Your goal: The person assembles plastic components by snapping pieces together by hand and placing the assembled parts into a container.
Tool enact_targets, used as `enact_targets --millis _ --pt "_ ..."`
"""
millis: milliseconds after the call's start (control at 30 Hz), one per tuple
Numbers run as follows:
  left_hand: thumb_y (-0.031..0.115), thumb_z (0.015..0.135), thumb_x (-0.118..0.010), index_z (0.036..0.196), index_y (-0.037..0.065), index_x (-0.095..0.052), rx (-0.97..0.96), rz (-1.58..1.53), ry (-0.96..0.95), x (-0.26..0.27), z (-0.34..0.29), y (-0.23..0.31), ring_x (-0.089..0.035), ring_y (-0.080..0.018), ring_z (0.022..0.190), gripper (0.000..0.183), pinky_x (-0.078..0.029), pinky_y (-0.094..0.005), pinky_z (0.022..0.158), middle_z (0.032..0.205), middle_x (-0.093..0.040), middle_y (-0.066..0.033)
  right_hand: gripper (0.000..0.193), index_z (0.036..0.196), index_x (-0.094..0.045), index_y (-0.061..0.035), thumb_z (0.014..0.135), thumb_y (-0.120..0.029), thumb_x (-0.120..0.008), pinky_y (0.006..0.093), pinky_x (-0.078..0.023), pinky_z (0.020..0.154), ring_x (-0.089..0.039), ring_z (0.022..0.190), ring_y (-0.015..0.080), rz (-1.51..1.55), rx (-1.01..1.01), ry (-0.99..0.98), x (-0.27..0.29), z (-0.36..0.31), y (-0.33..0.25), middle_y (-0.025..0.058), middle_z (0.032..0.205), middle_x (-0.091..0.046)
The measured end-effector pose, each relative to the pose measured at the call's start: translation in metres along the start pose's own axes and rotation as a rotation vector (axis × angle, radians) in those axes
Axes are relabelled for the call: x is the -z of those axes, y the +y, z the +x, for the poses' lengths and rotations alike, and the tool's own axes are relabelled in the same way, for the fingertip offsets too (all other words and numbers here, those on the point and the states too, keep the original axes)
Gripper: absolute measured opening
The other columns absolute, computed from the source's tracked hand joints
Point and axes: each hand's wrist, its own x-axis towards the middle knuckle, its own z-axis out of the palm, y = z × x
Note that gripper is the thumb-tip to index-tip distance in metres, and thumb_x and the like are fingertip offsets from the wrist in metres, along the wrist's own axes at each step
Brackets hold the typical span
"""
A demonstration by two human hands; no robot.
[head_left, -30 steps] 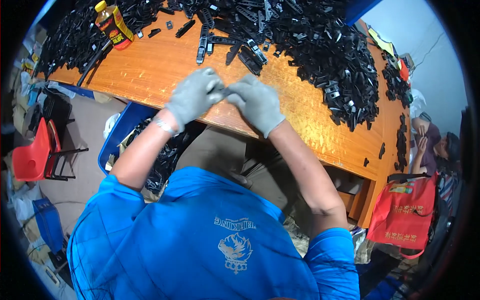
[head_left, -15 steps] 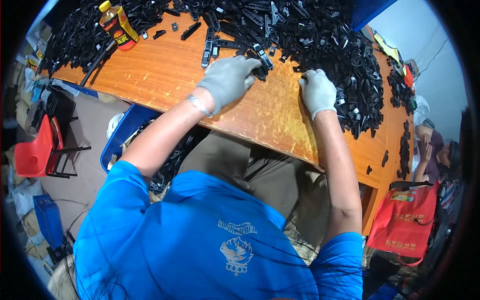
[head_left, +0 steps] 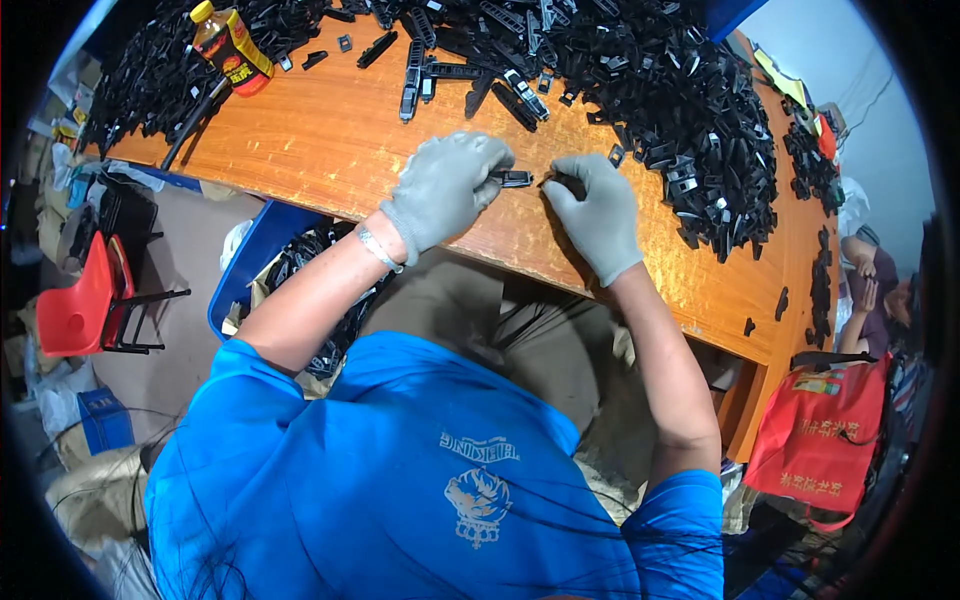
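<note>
My left hand [head_left: 448, 188], in a grey glove, is closed on a small black plastic clip part [head_left: 514, 179] that sticks out past its fingertips above the table. To the right of it, my right hand [head_left: 600, 212], gloved alike, has thumb and forefinger curled together in a pinch. A tiny dark bit shows at those fingertips, too small to name. The two hands are a short gap apart. Just beyond them lie long black plastic pieces [head_left: 514, 106] and a silver-and-black clip [head_left: 526, 93]. A large heap of black plastic parts [head_left: 690, 130] spreads to the far right.
On the wooden table [head_left: 330, 150], a yellow-capped bottle [head_left: 232, 50] stands far left beside another heap of black parts [head_left: 145, 100]. Below the table's left edge is a blue bin [head_left: 250, 265]. A red chair [head_left: 80, 300], a red bag [head_left: 820, 435] and another person [head_left: 868, 290] are around.
My left hand has drawn nearer with a clip part in its fingers. My right hand has left the heap's edge and moved left, its fingers now pinched.
</note>
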Motion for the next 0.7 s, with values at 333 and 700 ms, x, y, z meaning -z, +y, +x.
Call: enact_targets --millis 333,700 --pt "0.030 0.089 -0.084 0.101 0.016 -0.079 0.090 -0.016 0.029 0.003 -0.013 -0.014 -0.065 -0.0309 0.107 0.019 -0.057 -0.0458 0.088 0.107 -0.069 -0.0065 0.022 0.108 -0.083 -0.0122 0.090 -0.025 -0.082 0.0473 -0.059 0.086 -0.073 0.102 0.0334 -0.331 0.027 -0.188 0.008 0.012 -0.029 0.0131 0.104 -0.075" --pt "0.024 0.087 -0.084 0.099 0.011 -0.077 0.051 -0.057 0.104 -0.010 -0.012 -0.016 -0.064 -0.0334 0.096 0.019 -0.053 -0.0456 0.083 0.095 -0.066 -0.0098 0.019 0.103 -0.082 -0.0152 0.085 -0.021 -0.085 0.0453 -0.057 0.077 -0.071 0.097 0.0315 -0.246 0.356 -0.295 -0.008 0.029 -0.014 0.0071 0.103 -0.069"
